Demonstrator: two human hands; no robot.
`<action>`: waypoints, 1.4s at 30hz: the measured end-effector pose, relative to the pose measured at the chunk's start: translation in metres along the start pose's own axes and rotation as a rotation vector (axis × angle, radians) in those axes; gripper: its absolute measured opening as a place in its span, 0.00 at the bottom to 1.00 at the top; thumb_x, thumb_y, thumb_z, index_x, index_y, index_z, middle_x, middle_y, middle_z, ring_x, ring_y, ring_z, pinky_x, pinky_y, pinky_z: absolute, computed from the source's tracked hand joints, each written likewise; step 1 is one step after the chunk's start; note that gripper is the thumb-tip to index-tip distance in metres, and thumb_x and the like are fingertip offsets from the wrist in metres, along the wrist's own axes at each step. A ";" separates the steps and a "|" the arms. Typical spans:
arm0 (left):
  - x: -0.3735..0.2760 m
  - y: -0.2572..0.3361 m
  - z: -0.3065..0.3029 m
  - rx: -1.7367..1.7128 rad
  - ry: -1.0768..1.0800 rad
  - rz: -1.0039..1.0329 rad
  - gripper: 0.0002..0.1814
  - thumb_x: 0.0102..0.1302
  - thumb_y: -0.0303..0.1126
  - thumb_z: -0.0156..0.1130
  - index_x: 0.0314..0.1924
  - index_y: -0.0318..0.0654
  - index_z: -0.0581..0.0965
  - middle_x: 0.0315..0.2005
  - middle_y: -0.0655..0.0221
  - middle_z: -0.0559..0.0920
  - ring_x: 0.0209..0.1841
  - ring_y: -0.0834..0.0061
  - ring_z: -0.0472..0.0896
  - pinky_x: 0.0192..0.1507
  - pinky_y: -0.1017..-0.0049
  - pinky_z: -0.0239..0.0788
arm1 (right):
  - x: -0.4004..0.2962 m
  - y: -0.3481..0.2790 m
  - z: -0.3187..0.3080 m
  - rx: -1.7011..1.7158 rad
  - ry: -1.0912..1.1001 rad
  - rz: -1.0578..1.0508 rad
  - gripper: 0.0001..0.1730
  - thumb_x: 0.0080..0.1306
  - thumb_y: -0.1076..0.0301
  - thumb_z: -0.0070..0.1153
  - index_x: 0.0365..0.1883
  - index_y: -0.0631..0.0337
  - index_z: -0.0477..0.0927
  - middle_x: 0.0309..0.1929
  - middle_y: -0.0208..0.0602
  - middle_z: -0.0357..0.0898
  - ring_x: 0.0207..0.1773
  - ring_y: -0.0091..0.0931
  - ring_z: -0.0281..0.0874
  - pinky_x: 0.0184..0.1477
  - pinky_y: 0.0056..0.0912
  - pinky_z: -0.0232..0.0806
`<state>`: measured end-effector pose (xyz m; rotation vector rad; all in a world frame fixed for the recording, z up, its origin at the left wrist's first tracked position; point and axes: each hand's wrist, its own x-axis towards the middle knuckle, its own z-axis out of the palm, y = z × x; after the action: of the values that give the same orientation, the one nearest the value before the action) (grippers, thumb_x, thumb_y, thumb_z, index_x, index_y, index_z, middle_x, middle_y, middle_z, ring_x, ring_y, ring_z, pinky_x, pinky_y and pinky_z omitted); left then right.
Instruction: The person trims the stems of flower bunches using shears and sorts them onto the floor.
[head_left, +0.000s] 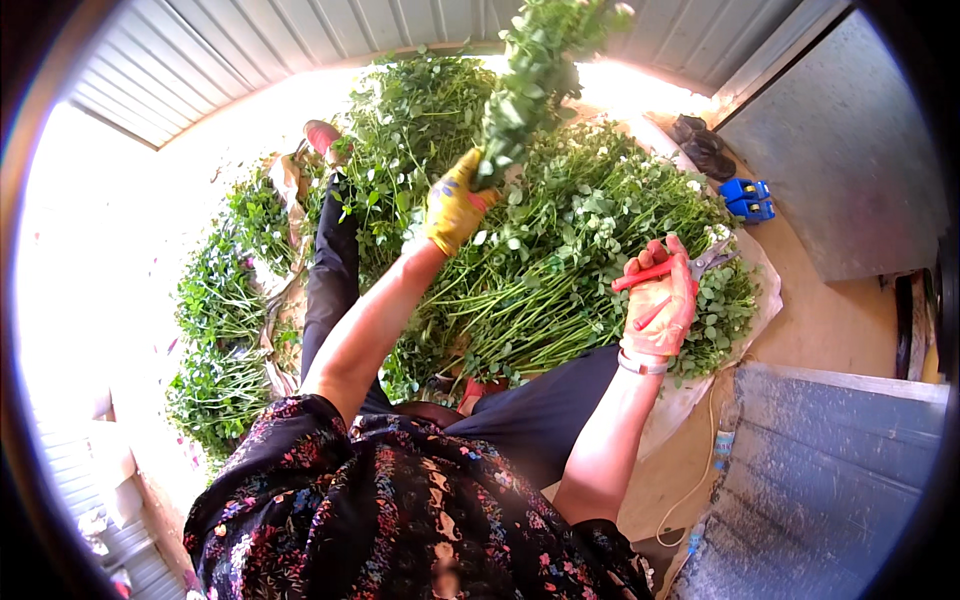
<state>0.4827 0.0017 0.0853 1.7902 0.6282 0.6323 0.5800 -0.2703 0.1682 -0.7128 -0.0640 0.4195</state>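
My left hand, in a yellow glove, grips a leafy bunch of flower stems by its lower end. The bunch rises away from me above the heap and its top is blurred. In an orange-stained glove, my right hand is palm up and holds red-handled pruning shears. Their metal blades point right, near small white blooms. Below both hands spreads a big heap of cut green stems, many with their bare ends towards me.
More cut greenery lies to the left of my leg. Blue tape dispensers and dark shoes are at the right. A metal panel and a plastic bottle stand at the lower right, beside a pale cord.
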 end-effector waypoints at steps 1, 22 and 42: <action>-0.015 0.016 0.013 -0.019 -0.013 0.009 0.37 0.52 0.20 0.66 0.63 0.45 0.66 0.52 0.65 0.77 0.49 0.74 0.77 0.51 0.77 0.69 | -0.001 -0.002 -0.001 0.002 0.010 -0.003 0.18 0.66 0.64 0.52 0.51 0.64 0.70 0.40 0.42 0.76 0.36 0.30 0.74 0.39 0.35 0.70; -0.123 -0.098 0.084 0.386 -0.268 -0.289 0.28 0.51 0.36 0.68 0.54 0.41 0.74 0.45 0.57 0.80 0.47 0.60 0.79 0.52 0.67 0.68 | -0.018 -0.027 -0.030 0.044 0.027 -0.021 0.17 0.67 0.65 0.50 0.51 0.64 0.71 0.41 0.43 0.77 0.39 0.30 0.75 0.43 0.37 0.71; -0.054 -0.192 0.062 0.513 -0.059 0.165 0.15 0.56 0.29 0.60 0.45 0.41 0.79 0.31 0.69 0.84 0.32 0.75 0.80 0.38 0.75 0.71 | -0.011 -0.020 -0.019 0.042 0.000 0.023 0.17 0.66 0.65 0.51 0.50 0.64 0.72 0.41 0.44 0.78 0.38 0.31 0.76 0.45 0.38 0.71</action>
<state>0.4652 -0.0240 -0.1208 2.3491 0.6447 0.5566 0.5808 -0.3006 0.1675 -0.6730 -0.0463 0.4420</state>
